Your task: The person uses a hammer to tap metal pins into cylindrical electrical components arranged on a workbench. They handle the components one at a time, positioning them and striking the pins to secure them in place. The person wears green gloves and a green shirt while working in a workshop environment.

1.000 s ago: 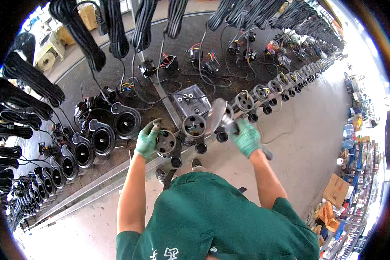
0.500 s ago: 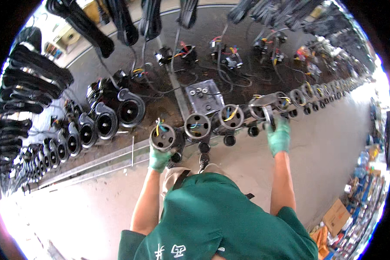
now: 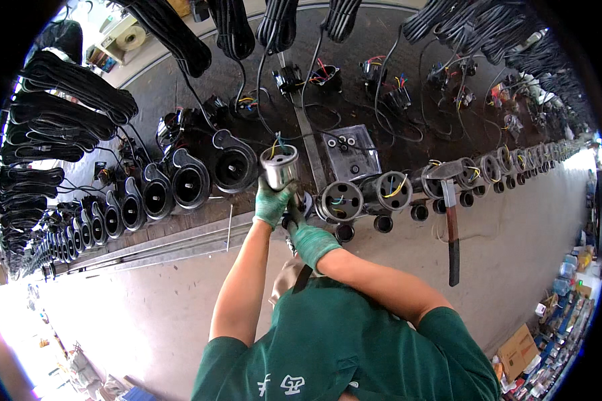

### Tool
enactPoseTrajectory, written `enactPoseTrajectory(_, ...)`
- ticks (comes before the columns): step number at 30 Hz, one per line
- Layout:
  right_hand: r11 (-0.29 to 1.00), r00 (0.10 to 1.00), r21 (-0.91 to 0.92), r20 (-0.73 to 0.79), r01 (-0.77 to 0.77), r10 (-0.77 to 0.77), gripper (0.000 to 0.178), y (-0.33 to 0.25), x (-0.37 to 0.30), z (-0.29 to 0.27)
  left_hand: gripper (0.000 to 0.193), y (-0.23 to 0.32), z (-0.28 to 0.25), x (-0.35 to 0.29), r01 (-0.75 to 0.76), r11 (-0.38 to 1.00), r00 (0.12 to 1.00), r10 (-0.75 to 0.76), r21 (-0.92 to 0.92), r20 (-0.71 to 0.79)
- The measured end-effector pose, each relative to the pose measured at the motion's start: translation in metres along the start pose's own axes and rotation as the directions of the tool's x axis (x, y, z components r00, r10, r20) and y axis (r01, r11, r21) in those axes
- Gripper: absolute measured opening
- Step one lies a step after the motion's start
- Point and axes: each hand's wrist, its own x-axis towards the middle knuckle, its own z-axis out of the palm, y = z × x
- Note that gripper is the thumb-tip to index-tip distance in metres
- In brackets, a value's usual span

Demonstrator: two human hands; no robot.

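Note:
My left hand, in a green glove, is closed around a silver cylindrical metal housing, tilted up with yellow and blue wires sticking out of its top. My right hand, also gloved, crosses in front of me, fingers closed at the housing's lower end; the exact grip is partly hidden. Just right of it stands another grey housing with holes in its end plate. Apart from both hands, a hammer rests with its head on the row of housings and its dark handle hanging toward me.
Black snail-shaped fan casings line the bench edge at left. Behind lie a clear plastic box with small rings on it, wired motor parts and bundled black cables. A cardboard box sits at lower right.
My right hand has let go of the hammer and moved left to the housing. My left hand has lifted and tilted that housing. The view has shifted slightly.

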Motion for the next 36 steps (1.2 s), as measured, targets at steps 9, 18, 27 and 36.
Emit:
enactPoseTrajectory(9,0.994,0.989,-0.107,-0.141,0.022,-0.037,0.029,-0.014,0.021,-0.013,0.065,0.024,0.0,0.022,0.192,0.969,0.981,-0.194,0.155,-0.006)
enactPoseTrajectory(18,0.995,0.989,-0.097,-0.138,0.034,-0.047,0.055,-0.054,0.0,-0.091,0.059,-0.013,-0.027,-0.02,0.444,0.805,0.89,-0.447,-0.394,0.091)
enactPoseTrajectory(27,0.974,0.919,-0.112,-0.368,-0.198,0.144,0.051,-0.039,0.086,-0.156,0.076,0.047,0.003,-0.029,0.253,0.873,0.967,-0.218,-0.416,0.131)
enactPoseTrajectory(36,0.956,0.921,-0.16,-0.347,-0.246,0.179,0.061,-0.018,0.106,-0.172,0.042,0.047,0.04,0.011,0.261,0.79,0.935,-0.35,-0.555,-0.059)
